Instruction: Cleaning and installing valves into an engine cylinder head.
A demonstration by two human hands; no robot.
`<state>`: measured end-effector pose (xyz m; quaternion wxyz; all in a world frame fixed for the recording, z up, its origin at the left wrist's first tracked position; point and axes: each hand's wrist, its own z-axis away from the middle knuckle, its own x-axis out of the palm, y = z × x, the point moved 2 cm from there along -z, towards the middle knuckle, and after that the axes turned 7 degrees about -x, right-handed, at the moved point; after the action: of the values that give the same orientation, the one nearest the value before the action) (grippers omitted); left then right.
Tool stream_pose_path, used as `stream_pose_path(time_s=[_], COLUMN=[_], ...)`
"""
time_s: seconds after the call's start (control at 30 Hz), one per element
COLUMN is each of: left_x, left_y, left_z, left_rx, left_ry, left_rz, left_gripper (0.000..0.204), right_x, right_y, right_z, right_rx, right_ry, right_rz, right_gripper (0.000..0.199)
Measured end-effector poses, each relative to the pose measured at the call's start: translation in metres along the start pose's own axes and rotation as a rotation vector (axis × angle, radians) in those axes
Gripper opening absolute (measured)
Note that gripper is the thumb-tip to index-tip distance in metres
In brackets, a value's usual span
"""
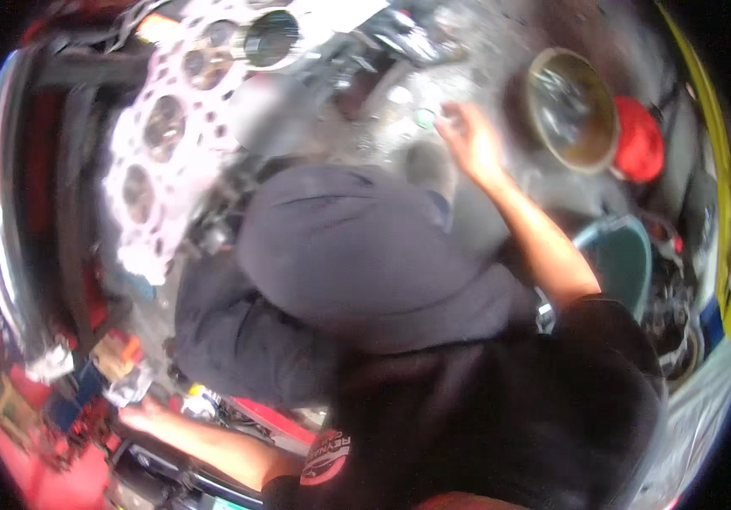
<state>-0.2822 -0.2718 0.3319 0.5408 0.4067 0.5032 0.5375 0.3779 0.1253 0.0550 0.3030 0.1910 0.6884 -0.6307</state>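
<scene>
My right hand [471,143] reaches out over the grey, littered floor, its thumb and fingers looking apart, with nothing visible between them. Just left of its fingertips lies a small pale green round thing [425,117]. To its right stands a round tub [538,127] holding shiny pieces and brownish liquid. My left hand [143,416] is stretched out low on the left, beside a crumpled white thing [131,387] and small tools or parts. Blur hides its fingers and whether it holds anything.
A large pale metal engine block [189,157] with round bores lies at upper left, a metal cylinder [270,39] at its far end. A teal bucket [641,259] and a red round object [639,140] stand right. A yellow strip [725,187] edges the right side.
</scene>
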Motion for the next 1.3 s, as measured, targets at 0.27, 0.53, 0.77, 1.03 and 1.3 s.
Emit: stream_pose_path(time_s=[0.27,0.53,0.77,1.03,1.3], left_x=[-0.056,-0.123,-0.130,-0.081,-0.132], left_y=[-0.064,-0.159,-0.269,-0.371,-0.438], left_z=[0.070,0.073,0.088,0.134,0.153], left_rx=[-0.236,-0.464,-0.555,-0.733,-0.615], left_ry=[-0.040,0.059,0.169,0.015,-0.096], left_rz=[0.138,0.072,-0.124,-0.018,-0.216], left_gripper=[0.043,0.049,0.046,0.032,0.027], right_x=[0.134,0.087,-0.062,-0.091,-0.072], right_y=[0.138,0.066,-0.131,-0.291,-0.283], right_z=[-0.037,-0.028,0.009,-0.093,-0.104], right_rx=[-0.124,-0.212,-0.585,-1.005,-1.043], right_ry=[-0.406,-0.221,0.165,0.140,-0.009], right_rz=[0.577,0.350,0.063,0.269,0.350], right_gripper=[0.047,0.032,0.036,0.030,0.029])
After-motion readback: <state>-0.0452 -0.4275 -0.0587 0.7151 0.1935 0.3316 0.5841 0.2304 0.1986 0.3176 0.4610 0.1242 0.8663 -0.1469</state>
